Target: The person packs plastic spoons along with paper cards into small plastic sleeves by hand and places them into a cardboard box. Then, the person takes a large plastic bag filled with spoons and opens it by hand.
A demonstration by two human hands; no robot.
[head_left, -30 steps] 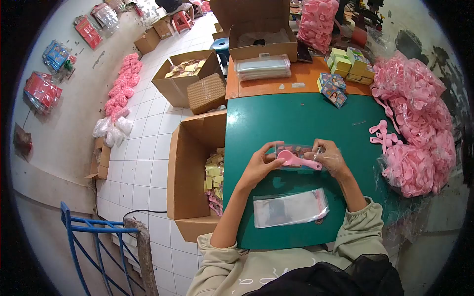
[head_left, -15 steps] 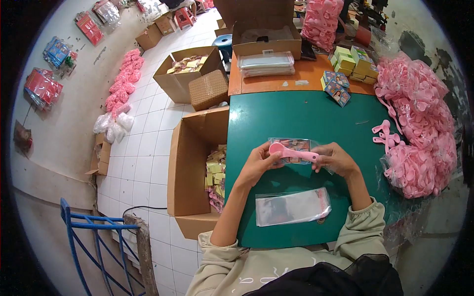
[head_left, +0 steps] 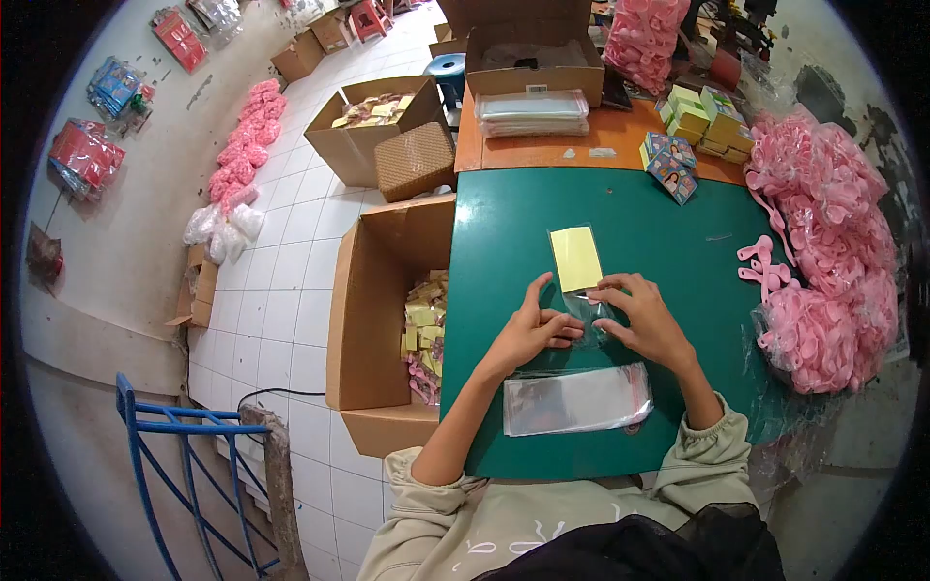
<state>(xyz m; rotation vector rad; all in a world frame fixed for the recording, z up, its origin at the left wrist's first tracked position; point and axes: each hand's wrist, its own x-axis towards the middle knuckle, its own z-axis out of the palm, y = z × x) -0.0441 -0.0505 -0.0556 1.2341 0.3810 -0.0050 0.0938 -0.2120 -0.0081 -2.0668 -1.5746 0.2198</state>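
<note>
Mid-frame on the surface (head_left: 504, 228), a filled packet (head_left: 576, 259) is touched at its clear end by the right hand (head_left: 651, 324), grip unclear; apart, the left hand (head_left: 526, 334) is held loosely open. Seemingly unfilled bags (head_left: 578, 400) are stacked below.

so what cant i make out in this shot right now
- Head view, underside of the yellow card: hidden by the card itself.
- Head view, whether the left hand touches the clear bag: contact too small.
- Head view, print on the blue boxes: too small.
- Head view, top of the pink spoon bag: cut off by upper edge.
</note>
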